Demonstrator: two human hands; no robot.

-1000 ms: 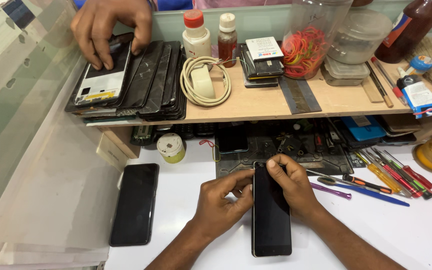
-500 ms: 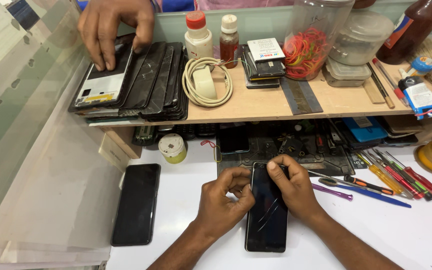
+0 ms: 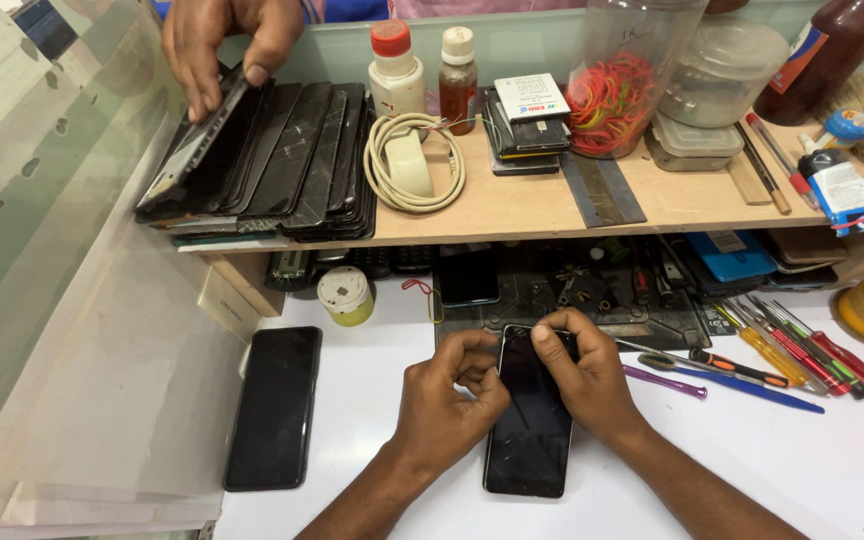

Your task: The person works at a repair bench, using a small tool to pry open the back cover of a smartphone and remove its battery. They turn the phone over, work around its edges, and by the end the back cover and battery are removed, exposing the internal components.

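- The black phone (image 3: 530, 420) lies flat on the white worktop (image 3: 372, 440), near centre, screen up; its glass is dark and glossy, with fine scratches or cracks catching the light
- The left hand (image 3: 444, 405) rests against the phone's left edge with fingers curled narrow at the upper corner; the right hand (image 3: 580, 375) lies over the top right corner, forefinger pressed onto the glass
- Whether either hand pinches a small tool or film cannot be made out; the phone's top edge is hidden beneath the fingers
- A second dark phone (image 3: 274, 405) lies face up to the left, well apart, beside a sheet of clear plastic (image 3: 102, 400)
- Screwdrivers (image 3: 792, 350) and a purple spudger (image 3: 664, 381) lie to the right, near the right hand
- On the far wooden shelf (image 3: 512, 205) stand a row of stacked screen panels (image 3: 272, 160), a coiled white cable (image 3: 414, 165), two small bottles (image 3: 397, 65) and a jar of rubber bands (image 3: 614, 85)
- Another person's hand (image 3: 227, 40) at the far left grips one panel from the stack, tilting it; the rest of that person is cut off by the frame
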